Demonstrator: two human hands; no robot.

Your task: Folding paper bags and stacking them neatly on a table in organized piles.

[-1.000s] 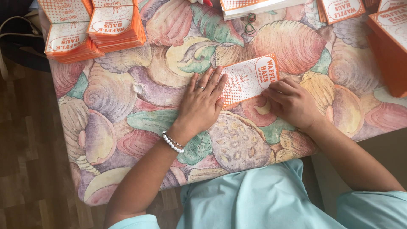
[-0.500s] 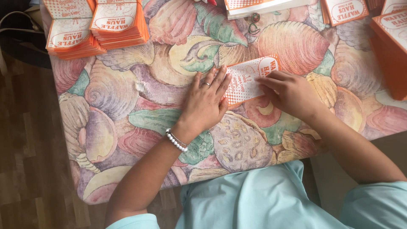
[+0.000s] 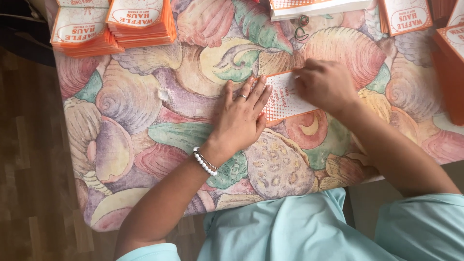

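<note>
Since a second ago our right hand [image 3: 325, 85] has slid up and over the paper bag [image 3: 285, 99], which now shows its dotted back face where its printed front showed before, and the bag looks flattened onto the tablecloth. It lies a little right of the middle of the table [image 3: 145, 140], well in from the near edge.

Our left hand [image 3: 241, 116] rests flat and spread wide on the cloth, its fingertips pinning the bag's left end; a ring sits on one finger and a bead bracelet [image 3: 205, 162] on the wrist. Our right hand is loosely curled and presses down on the bag's right part, covering it; we cannot tell whether its fingers pinch an edge or only press.

We judge that this one bag is midway through being folded or creased, held down but not yet set aside.

Towards the far left corner stand two stacks of orange bags [image 3: 113, 24], which look finished. Along the far edge lie a flat white pile [image 3: 319, 7] and more orange bags [image 3: 408, 17], and another orange stack [image 3: 449, 67] sits at the right edge. Some rubber bands [image 3: 302, 28] lie just below the white pile. How many bags are left we cannot tell.
</note>
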